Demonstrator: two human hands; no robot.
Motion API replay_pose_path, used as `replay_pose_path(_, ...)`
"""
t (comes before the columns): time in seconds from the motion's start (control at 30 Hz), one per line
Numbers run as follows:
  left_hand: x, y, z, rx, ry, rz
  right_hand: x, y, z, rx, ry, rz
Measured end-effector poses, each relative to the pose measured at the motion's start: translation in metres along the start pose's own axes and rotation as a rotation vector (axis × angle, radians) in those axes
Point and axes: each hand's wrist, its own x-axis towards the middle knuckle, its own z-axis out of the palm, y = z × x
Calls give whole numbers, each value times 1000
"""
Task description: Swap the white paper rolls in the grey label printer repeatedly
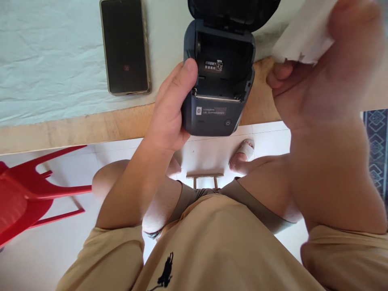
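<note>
My left hand (172,101) is closed around the left side of a dark blue portable label printer (209,121), its thumb on the rim. The printer is tilted toward me over the table edge. Its black lid (235,12) is raised, and the paper bay inside shows a small printed sticker and no roll. To the right, my right hand (339,68) is closed on a piece of white paper (303,34), held apart from the printer. Motion blurs this hand, and the paper's far end runs out of view at the top.
A phone (125,48) with a dark screen lies left of the printer on the pale green cloth (54,56). The wooden table edge (75,127) runs below. On the floor at left stands a red plastic chair (27,194). A blue patterned fabric (376,145) shows at far right.
</note>
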Motion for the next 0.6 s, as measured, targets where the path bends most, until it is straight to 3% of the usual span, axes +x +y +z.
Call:
replay_pose_path(0.13, 0, 0, 0, 18, -21, -1, -6, 7, 6, -141, 91, -160)
replay_pose_path(0.37, 0, -1, 1, 38, -37, 37, -13, 8, 0, -428, 149, -213)
replay_pose_path(0.6, 1, -2, 1, 4, -31, 47, -20, 17, -3, -620, 36, -148)
